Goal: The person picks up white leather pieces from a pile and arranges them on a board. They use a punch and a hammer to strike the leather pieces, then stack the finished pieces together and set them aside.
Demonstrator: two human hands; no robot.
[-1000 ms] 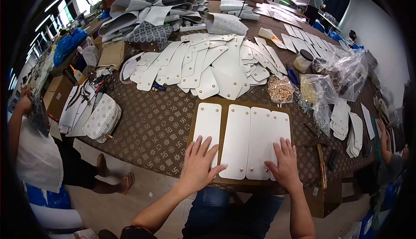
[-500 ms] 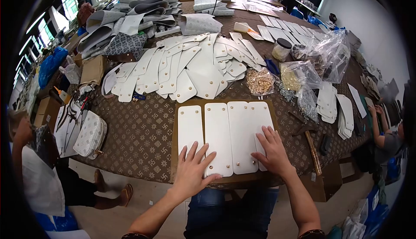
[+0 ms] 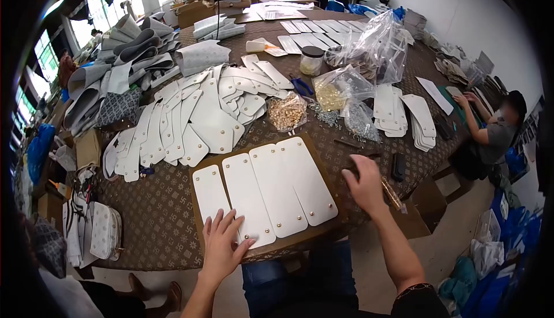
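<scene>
My left hand (image 3: 224, 238) lies with fingers spread on the lower ends of two white strap-like pieces (image 3: 245, 194) with gold studs at their ends. These pieces and the white panels (image 3: 288, 185) beside them lie side by side on a brown board (image 3: 340, 202) at the table's near edge. My right hand (image 3: 365, 185) is off the panels, to the right of the board, fingers bent and thumb apart. It is nearest a hammer (image 3: 392, 194), whose wooden handle shows beside it; the hand partly hides the rest.
Beyond the board lie a heap of studded white pieces (image 3: 208, 122), a bag of gold studs (image 3: 287, 113), a jar (image 3: 311, 61) and clear bags (image 3: 358, 119). A dark block (image 3: 398, 167) sits right of the hammer. Another person (image 3: 499, 125) works at the right edge.
My right hand has lifted off the white panels and moved right, towards the hammer. My left hand remains on the pieces. The view has turned to the right.
</scene>
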